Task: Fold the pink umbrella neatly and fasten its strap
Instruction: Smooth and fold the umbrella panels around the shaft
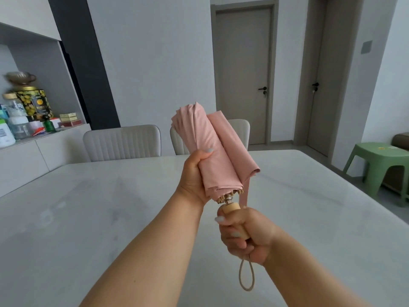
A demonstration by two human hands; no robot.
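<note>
Pink umbrella point(205, 151) was held above the marble table point(88, 218), canopy soft and light. Left hand point(194, 176) gripped the rolled fabric; right hand point(245, 233) clenched the wooden handle point(231, 208). Its strap point(245, 196) hung loose, probably best pinched near its end.

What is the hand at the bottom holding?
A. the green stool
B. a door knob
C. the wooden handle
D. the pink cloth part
C: the right hand curls round the wooden handle of the pink umbrella, while the left hand grips the folded cloth higher up.
</note>
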